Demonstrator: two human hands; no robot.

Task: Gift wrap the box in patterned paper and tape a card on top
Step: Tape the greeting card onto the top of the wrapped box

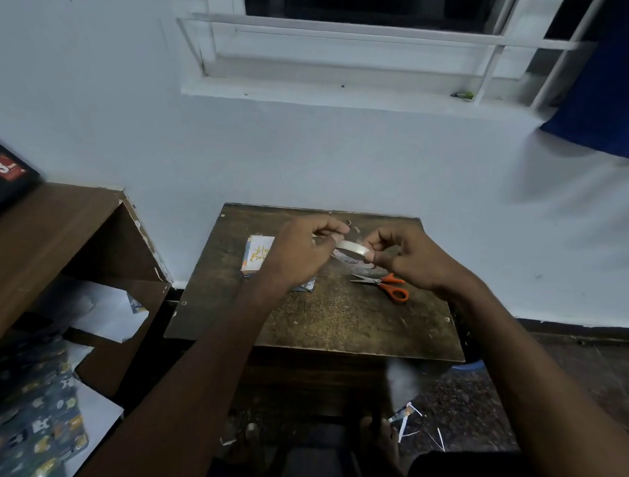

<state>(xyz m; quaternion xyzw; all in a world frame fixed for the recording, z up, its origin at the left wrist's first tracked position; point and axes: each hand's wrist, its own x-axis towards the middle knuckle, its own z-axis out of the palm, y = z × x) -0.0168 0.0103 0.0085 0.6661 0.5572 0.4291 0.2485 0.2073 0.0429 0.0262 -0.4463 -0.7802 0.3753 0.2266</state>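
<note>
head view, looking down at a small dark wooden surface [338,322] set against a pale wall [309,155]. above the wall, a white window frame with bars [350,52] and a ledge; a blue curtain [615,89] hangs at upper right. the surface is worn and scratched, with screw heads near its corners.

both hands are raised just above the far half of the surface. the right hand [409,258] grips a roll of clear tape [352,248], fingers [371,254] curled round its rim. the left hand [301,254] has its fingers curled, thumb and forefinger pinched together at the roll's left edge; whether a tape end lies between them cannot be told.

the wrapped box [305,284] lies on the left part of the surface, mostly hidden under the left hand; only a corner of its patterned paper shows. a white card [256,255] with gold lettering lies on top of it, its right part hidden by the hand. orange-handled scissors [385,284] lie on the surface to the right of the box, below the right hand, blades closed and pointing left.

at left, a brown wooden shelf unit [54,227] stands beside the surface, with a dark box [5,178] on top. spare patterned paper [34,421] and white sheets lie on its lower shelves. paper scraps [406,415] lie on the speckled floor [478,407] below.
</note>
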